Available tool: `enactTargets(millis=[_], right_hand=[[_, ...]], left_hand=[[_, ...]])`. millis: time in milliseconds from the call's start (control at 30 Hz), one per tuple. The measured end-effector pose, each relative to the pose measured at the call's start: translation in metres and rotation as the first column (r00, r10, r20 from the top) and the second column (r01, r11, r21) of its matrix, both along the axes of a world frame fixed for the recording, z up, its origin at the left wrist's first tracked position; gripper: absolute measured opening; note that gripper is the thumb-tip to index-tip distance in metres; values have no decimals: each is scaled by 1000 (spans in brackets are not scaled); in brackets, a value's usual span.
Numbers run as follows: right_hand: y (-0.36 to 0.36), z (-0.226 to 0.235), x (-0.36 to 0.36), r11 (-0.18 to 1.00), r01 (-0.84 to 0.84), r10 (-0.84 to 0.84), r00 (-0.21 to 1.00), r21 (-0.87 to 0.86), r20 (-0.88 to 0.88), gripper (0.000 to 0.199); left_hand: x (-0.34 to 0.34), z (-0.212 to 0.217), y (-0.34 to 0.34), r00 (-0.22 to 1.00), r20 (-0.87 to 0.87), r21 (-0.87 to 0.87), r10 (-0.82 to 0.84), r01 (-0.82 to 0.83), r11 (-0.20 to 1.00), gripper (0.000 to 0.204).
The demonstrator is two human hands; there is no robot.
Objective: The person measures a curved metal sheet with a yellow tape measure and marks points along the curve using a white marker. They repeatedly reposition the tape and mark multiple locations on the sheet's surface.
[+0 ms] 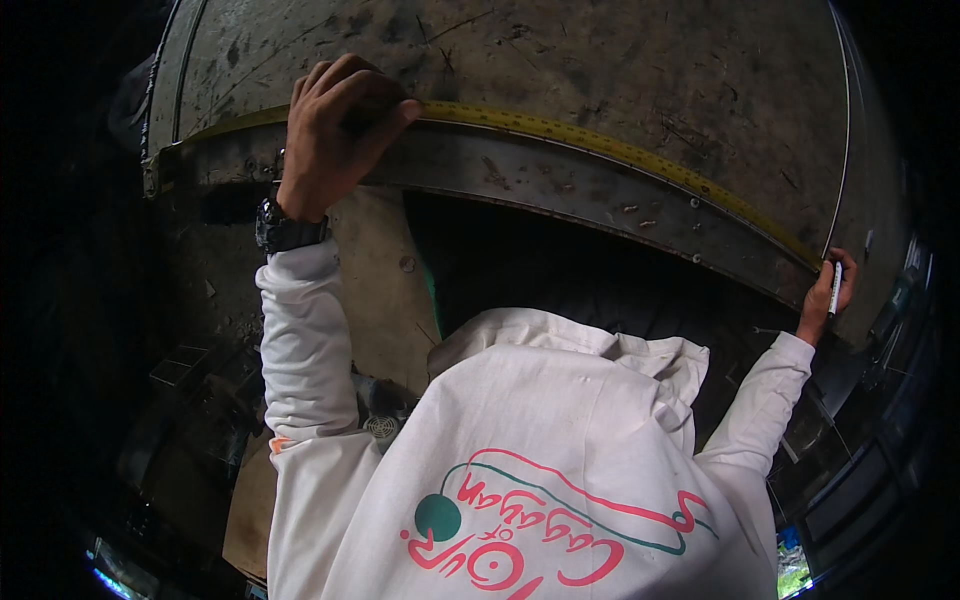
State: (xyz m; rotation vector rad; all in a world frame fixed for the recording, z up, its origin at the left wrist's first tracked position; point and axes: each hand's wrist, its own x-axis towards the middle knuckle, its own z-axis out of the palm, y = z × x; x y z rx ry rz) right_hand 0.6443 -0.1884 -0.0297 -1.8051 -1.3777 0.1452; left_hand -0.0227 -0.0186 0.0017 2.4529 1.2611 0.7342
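A yellow tape measure [580, 140] lies stretched along the near edge of a worn metal worktable [600, 50], running from its left corner to the right side. My left hand [335, 130], with a black watch at the wrist, rests over the tape left of the middle. Its fingers are curled and its thumb presses against the blade; the grip underneath is partly hidden. At the tape's right end, my right hand [836, 285] holds a slim white marker [835, 290] upright between its fingers. That hand also touches the tape's end region, and the tape's case cannot be made out.
A steel angle bar [520, 170] forms the table's front edge, with bolts and small bits on it. A thin pale line [848, 120] runs along the table's right side. Below the left arm lies a brown board [250, 510]; dark clutter surrounds it.
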Motion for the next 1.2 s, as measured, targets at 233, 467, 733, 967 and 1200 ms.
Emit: enactTargets(millis=[233, 467, 733, 967, 1200], right_hand=[[1, -1, -1, 1000, 4, -4, 1000, 5, 16, 20], [2, -1, -4, 1000, 11, -11, 1000, 15, 2, 21], [3, 1, -9, 1000, 13, -13, 1000, 18, 25, 21], [1, -2, -4, 1000, 24, -24, 1000, 20, -3, 21], [2, 0, -7, 1000, 27, -27, 999, 14, -38, 22]], left_hand=[[2, -1, -1, 1000, 9, 10, 28, -28, 1000, 19], [0, -2, 0, 1000, 3, -13, 29, -29, 1000, 21], [0, 0, 0, 1000, -12, -11, 28, -28, 1000, 23], [1, 1, 0, 999, -29, -7, 34, -34, 999, 24], [1, 3, 0, 999, -25, 5, 21, -21, 1000, 23]])
